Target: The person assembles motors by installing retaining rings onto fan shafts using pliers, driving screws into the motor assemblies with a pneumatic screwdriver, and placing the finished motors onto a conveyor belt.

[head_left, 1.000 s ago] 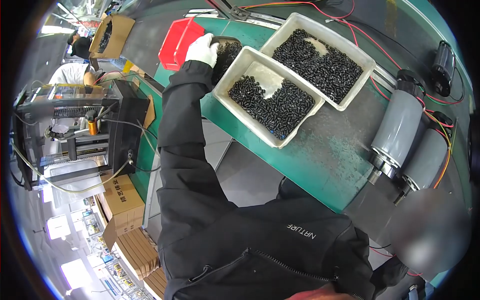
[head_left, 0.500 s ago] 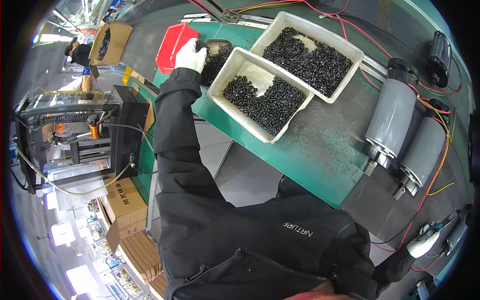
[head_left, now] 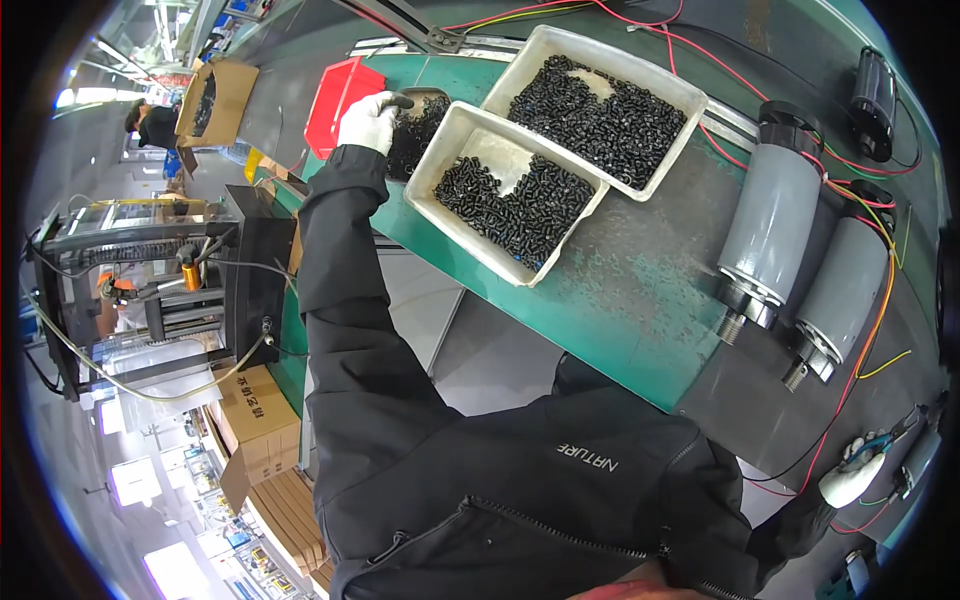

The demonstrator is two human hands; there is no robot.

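My left hand (head_left: 368,124), in a white glove, is between a red bin (head_left: 340,95) and a small tray of thin black pieces (head_left: 418,132). Its fingers are drawn together at the tray's edge, with a dark tip showing; what they hold is too small to tell. Two pale trays to the right, a nearer one (head_left: 590,204) and a farther one (head_left: 694,98), hold many short black cylindrical parts. At the lower right my right hand (head_left: 852,480), also gloved, is closed around blue-handled pliers (head_left: 876,442), beside wires and a grey cylinder (head_left: 918,462).
Two large grey motors (head_left: 770,215) (head_left: 848,290) lie on the bench's right side, with a smaller black one (head_left: 873,105) behind. Red and yellow wires run among them. A machine frame (head_left: 255,290) and cardboard boxes (head_left: 262,415) are at left; a person (head_left: 155,125) is in the background.
My right hand with the pliers, not recognisable in the blurred area at first, now shows clearly. My left hand has shifted slightly back from the small tray. The trays and motors sit farther left in view.
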